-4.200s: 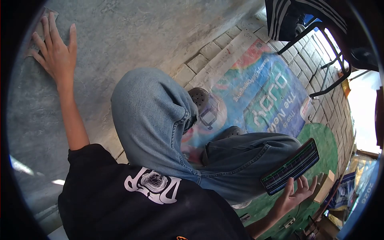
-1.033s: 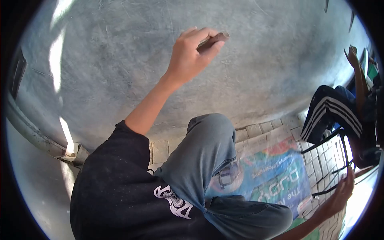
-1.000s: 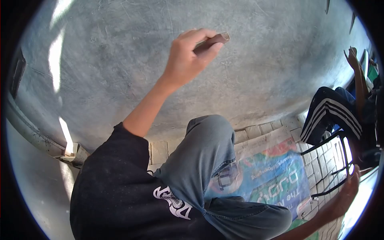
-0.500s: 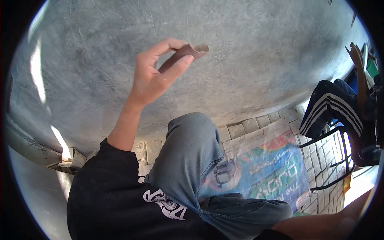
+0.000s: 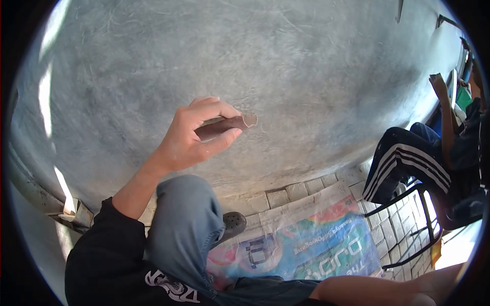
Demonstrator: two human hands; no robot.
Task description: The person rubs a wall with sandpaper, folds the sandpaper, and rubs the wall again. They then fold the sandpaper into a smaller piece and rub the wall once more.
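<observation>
My left hand [image 5: 191, 135] is closed round a curled piece of sandpaper [image 5: 222, 128], thumb below and fingers above. Its outer face is dark reddish brown, and the pale inner side shows at the ragged right end. Hand and sandpaper are close against the grey plastered wall [image 5: 306, 76], low in front of me and above my bent knee. My right forearm stretches out along the bottom right of the view; the right hand lies beyond the edge.
A printed banner [image 5: 306, 239] covers part of the brick-paved floor [image 5: 393, 229]. My dark clog [image 5: 234, 224] rests at its left end. To the right another person in striped trousers [image 5: 403, 158] sits on a black metal-framed chair [image 5: 426, 214], one arm raised by the wall.
My left hand has moved lower along the wall, keeping the sandpaper, which now lies more level. The view has shifted, bringing my clog into sight.
</observation>
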